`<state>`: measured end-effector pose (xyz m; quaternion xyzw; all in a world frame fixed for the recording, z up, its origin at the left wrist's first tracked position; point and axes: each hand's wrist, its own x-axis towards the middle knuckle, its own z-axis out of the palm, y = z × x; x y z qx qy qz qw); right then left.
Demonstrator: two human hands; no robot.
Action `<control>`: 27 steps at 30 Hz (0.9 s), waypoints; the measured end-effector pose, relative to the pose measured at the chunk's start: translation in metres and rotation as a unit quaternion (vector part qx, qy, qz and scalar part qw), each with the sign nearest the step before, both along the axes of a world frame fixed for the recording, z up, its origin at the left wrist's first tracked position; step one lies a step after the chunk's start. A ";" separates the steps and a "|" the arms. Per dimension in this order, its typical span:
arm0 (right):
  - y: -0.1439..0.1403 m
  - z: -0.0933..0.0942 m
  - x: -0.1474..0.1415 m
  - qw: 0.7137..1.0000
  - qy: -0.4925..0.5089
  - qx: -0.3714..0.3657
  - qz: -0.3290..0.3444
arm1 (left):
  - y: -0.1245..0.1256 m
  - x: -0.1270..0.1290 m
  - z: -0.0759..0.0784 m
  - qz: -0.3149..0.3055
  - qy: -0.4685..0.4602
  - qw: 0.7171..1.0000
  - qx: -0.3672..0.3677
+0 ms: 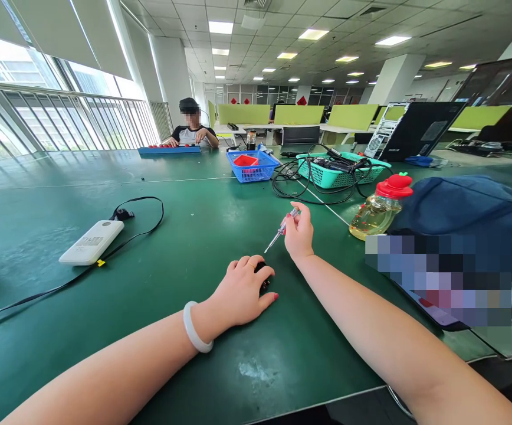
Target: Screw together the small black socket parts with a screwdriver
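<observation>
My left hand (242, 295), with a pale bangle at the wrist, lies low over the green tabletop (185, 230). Its fingers curl around a small black part (264, 286) with brass-coloured bits on its side. Most of that part is hidden under the fingers, so its kind does not show. In my right hand (300, 236) is a thin screwdriver (276, 238) with a clear handle, held between thumb and fingers. The blade slants down to the left, its tip just above and apart from the black part.
A white power bank (92, 242) with a black cable lies left. Ahead stand a blue basket (256, 168) and a green basket (327, 177) with cables. To the right are a red-lidded bottle (377, 212), a blue cap (468, 218) and a laptop (428, 130). Another person (192, 133) sits opposite.
</observation>
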<state>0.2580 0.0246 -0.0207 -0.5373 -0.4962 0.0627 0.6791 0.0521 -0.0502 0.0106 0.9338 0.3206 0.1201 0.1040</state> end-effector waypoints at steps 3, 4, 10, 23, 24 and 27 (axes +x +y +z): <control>-0.003 0.001 -0.003 1.000 -0.012 -0.009 0.010 | 0.003 -0.001 0.000 0.006 0.003 1.000 -0.008; -0.005 0.001 -0.004 1.000 -0.016 -0.011 0.015 | 0.004 -0.003 0.001 0.010 0.002 1.000 -0.011; -0.009 0.002 -0.008 0.999 -0.017 -0.027 0.041 | -0.004 -0.048 0.002 0.029 -0.009 0.999 -0.010; -0.008 0.001 -0.014 0.995 -0.004 -0.045 0.094 | 0.039 -0.267 -0.003 0.293 0.091 0.949 0.076; -0.008 0.001 -0.014 0.994 -0.006 -0.045 0.096 | 0.048 -0.282 -0.002 0.320 0.099 0.938 0.090; -0.008 0.000 -0.014 0.994 -0.009 -0.048 0.100 | 0.061 -0.311 0.003 0.357 0.086 0.925 0.101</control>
